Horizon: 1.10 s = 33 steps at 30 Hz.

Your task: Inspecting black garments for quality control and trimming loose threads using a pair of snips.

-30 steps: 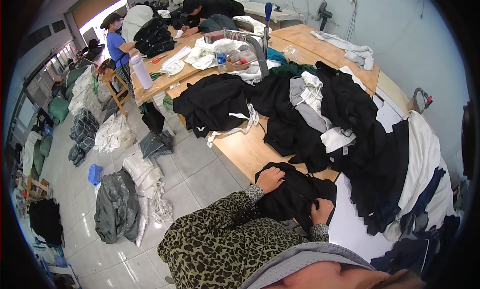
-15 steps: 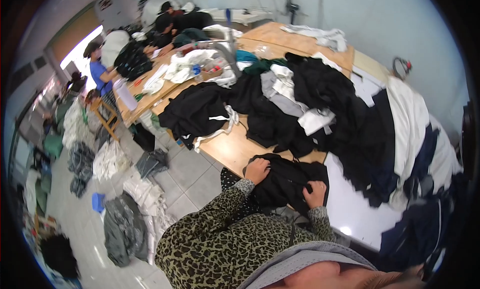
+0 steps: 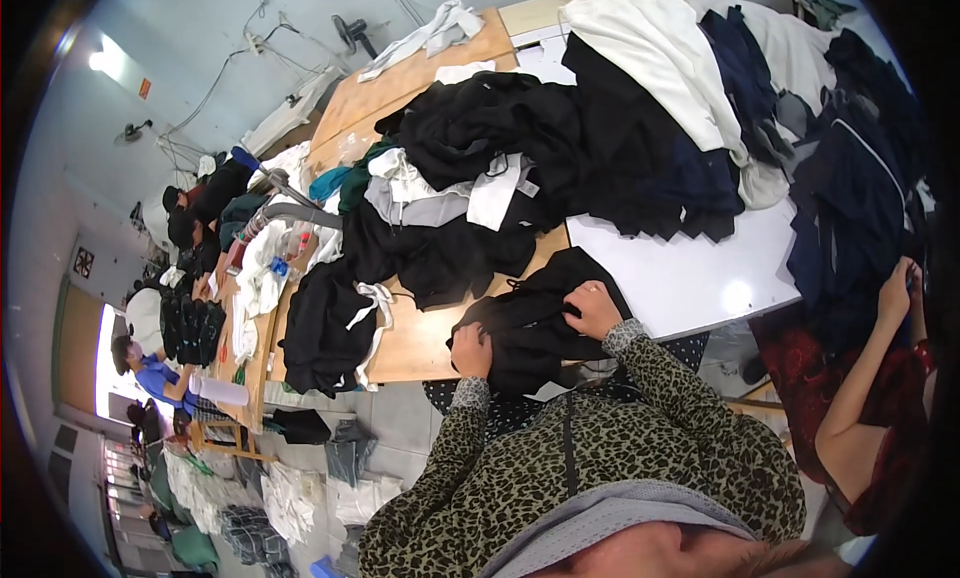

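A black garment lies bunched on the table edge right in front of me, with a thin dark cord looped at its far side. My left hand is closed on its left end, fingers curled over the cloth. Farther right, my right hand grips the garment's right part with bent fingers; the fingertips are sunk in the folds. Just left of it sits another black garment with white ties. Beyond my hands is a heap of black clothes with grey and white pieces on it.
A white tabletop adjoins the wooden table on the right. White cloth and navy garments are piled there. A co-worker's arm is at the far right. Other people work at the left; bags and cloth bundles lie on the floor.
My view has swung to the right, so the table appears turned and the co-worker at the right has come into sight. Both hands remain on the black garment.
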Tool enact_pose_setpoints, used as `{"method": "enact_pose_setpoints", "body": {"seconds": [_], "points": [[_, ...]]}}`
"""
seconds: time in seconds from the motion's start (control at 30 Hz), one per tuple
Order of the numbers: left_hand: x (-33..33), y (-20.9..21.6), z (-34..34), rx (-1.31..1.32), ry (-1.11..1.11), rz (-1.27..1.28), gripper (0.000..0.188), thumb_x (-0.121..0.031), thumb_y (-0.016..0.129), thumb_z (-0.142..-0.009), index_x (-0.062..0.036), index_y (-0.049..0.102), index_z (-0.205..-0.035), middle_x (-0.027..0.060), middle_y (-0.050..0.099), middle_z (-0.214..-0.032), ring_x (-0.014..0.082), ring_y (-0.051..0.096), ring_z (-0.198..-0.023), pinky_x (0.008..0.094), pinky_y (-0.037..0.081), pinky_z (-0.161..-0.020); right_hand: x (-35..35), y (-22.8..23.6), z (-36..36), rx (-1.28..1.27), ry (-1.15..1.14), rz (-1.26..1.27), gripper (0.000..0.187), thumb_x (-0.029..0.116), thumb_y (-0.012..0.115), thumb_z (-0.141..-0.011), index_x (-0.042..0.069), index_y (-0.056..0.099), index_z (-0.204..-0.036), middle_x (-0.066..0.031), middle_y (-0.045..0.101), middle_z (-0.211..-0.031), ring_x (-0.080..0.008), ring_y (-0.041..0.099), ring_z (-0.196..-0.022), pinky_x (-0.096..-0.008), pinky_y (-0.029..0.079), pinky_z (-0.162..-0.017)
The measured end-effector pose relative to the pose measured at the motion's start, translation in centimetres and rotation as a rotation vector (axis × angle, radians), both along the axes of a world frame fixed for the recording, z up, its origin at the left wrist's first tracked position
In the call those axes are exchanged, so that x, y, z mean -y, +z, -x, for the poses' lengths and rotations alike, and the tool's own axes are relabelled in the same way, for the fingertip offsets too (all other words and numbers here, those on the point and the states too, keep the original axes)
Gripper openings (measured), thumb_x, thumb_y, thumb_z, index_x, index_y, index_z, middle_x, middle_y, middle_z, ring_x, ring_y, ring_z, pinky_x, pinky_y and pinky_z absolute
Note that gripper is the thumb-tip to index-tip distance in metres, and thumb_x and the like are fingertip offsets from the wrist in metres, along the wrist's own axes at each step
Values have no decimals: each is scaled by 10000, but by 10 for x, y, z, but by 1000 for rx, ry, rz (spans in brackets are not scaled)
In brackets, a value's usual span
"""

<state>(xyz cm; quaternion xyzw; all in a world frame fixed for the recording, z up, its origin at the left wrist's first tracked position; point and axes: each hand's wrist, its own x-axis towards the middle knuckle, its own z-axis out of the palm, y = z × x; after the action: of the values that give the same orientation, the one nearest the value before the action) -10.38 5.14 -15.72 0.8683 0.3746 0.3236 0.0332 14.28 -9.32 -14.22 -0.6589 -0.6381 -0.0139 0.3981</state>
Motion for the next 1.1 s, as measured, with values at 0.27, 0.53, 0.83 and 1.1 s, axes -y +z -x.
{"method": "enact_pose_setpoints", "body": {"seconds": [0.27,0.53,0.83,1.1], "points": [[-4,1,0,-3,10,14,266,-70,671,-678,-67,587,-931,94,586,-858,294,556,-844,389,468,-726,-2,5,0,-13,-12,-17,200,181,667,-692,60,586,-829,-75,570,-802,-261,534,-888,-397,373,-882],[-7,-4,4,6,27,-16,206,-123,645,-716,-88,583,-909,79,581,-844,276,560,-839,381,467,-727,-8,1,2,-3,9,-74,247,182,695,-669,63,590,-858,-82,566,-833,-281,531,-895,-412,379,-868],[2,9,3,28,55,14,229,-114,669,-694,-66,584,-901,78,567,-842,263,563,-845,363,483,-715,-2,-3,3,-48,16,-33,221,134,698,-671,37,591,-838,-118,563,-826,-312,523,-886,-427,362,-856],[0,15,6,149,29,75,227,-94,673,-681,-57,597,-891,85,582,-809,271,580,-804,367,489,-686,-4,4,-3,-134,27,-43,195,111,702,-662,41,600,-813,-109,572,-803,-305,530,-832,-410,365,-837]]}}
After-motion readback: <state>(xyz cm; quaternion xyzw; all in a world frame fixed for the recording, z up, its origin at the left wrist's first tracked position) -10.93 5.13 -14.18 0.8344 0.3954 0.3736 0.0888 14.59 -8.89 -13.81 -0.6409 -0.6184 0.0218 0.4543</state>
